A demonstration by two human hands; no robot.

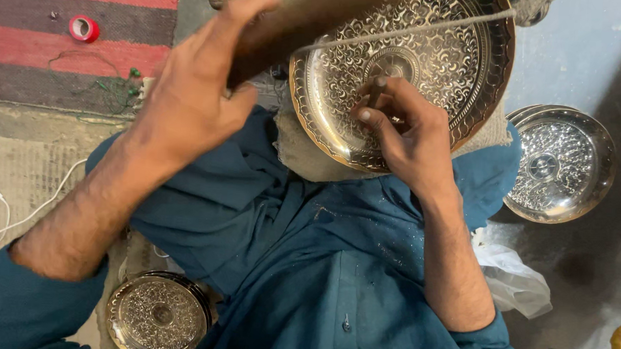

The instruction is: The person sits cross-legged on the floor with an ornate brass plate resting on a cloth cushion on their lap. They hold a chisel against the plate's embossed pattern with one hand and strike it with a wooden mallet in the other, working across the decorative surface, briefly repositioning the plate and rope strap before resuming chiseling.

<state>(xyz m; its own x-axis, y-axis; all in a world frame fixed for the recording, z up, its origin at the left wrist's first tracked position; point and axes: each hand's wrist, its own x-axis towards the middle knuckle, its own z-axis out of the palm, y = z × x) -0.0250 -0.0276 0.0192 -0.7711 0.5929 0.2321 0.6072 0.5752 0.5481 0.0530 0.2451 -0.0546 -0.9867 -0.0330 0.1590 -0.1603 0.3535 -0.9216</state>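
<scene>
Raised closest to the lens, the left hand [189,94] has its fingers clenched round a blurred wooden mallet [295,22]. Beyond those fingers, the right hand [405,133] pinches a small chisel [377,91] upright on the engraved brass plate [465,70], which rests on a cloth-padded lap. Two more engraved plates [562,162] [160,315] lie on the floor [583,46].

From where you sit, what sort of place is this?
Probably a small metal-engraving workshop on the floor. A large engraved brass plate rests on the person's lap, the right hand presses a small tool to it, and more patterned plates lie nearby.
</scene>
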